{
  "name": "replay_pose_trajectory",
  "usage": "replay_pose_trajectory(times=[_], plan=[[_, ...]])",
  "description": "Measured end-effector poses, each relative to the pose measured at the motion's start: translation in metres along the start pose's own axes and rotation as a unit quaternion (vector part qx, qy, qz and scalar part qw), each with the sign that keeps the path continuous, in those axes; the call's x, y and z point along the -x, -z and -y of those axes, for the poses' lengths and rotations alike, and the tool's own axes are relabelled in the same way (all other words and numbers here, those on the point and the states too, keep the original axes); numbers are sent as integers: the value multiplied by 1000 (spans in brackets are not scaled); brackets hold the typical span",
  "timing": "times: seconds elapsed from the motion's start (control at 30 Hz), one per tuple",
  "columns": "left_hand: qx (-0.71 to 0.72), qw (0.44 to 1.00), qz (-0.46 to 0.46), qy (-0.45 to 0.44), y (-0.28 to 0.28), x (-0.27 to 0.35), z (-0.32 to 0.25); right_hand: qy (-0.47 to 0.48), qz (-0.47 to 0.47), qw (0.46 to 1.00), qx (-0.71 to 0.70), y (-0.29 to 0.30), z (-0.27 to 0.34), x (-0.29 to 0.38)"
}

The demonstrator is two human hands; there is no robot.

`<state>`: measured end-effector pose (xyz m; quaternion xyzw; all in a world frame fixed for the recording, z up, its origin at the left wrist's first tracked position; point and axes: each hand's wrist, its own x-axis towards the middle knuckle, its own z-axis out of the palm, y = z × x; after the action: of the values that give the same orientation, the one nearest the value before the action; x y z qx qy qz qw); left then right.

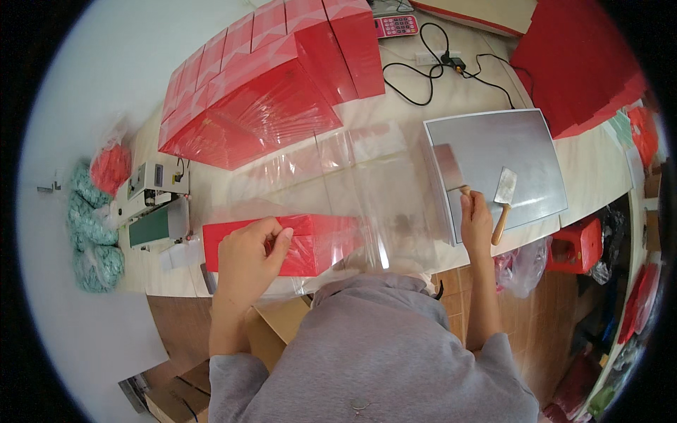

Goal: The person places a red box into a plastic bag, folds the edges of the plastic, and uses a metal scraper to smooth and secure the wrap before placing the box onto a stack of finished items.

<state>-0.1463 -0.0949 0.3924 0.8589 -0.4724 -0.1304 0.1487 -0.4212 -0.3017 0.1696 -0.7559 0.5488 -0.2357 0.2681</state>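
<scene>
My left hand [254, 254] rests over the red box [301, 248] at the table's near edge, fingers curled and thumb bent. Clear plastic film [370, 195] wraps this box and spreads over the table to its right. Whether the fingers pinch the film is hidden from me. In my right hand [477, 219] is the wooden handle of a scraper [448, 165]; its wide metal blade, slightly blurred, is over the left part of a grey flat plate [529, 143]. A second, smaller scraper [506, 185] with a wooden handle lies on that plate.
Film-wrapped red boxes [259, 100] stand in rows at the back left. A small machine [156, 206] sits at the left, near teal bundles [95, 238]. Black cables [431, 74], a pink calculator [396, 25] and red sheets [576, 69] occupy the back right. A red stool [576, 246] is below.
</scene>
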Motion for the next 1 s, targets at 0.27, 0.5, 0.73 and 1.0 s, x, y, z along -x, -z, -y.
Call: replay_pose_trajectory(times=[0.27,0.5,0.73,1.0], plan=[[100,994,1,35,-16,6,32,377,247,878,-161,79,128,0],[109,990,-63,68,-24,16,33,469,282,837,-18,88,171,3],[23,983,-128,-131,1,52,28,507,289,811,34,90,207,10],[-80,969,-90,-216,-19,77,42,538,306,784,45,75,226,20]])
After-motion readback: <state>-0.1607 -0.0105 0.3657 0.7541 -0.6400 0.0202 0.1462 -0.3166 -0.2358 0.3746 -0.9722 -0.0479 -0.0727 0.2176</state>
